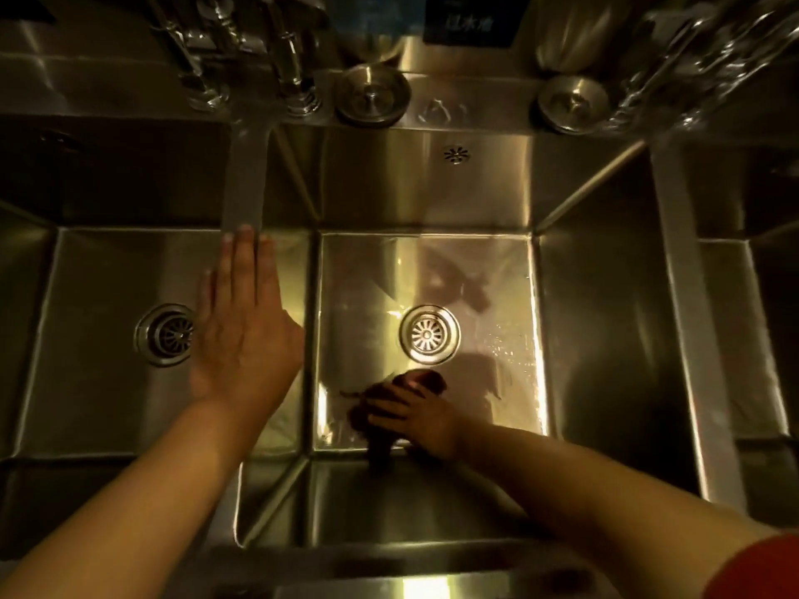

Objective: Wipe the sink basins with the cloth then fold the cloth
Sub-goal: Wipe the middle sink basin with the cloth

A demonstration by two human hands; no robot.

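Now, right fingers (389,406) curl down over the dark cloth (380,415), right hand (426,419) pressing it onto the middle basin (475,270) floor, just nearer than the drain (429,335). Left hand (244,335) hangs flat, fingers straight, above the divider (246,179) beside the left basin (108,274).

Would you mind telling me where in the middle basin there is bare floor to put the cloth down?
Bare floor lies behind the drain, up to the back wall, and to its right. The near edge is taken by the right hand on the cloth. The back ledge is crowded with strainers and taps.
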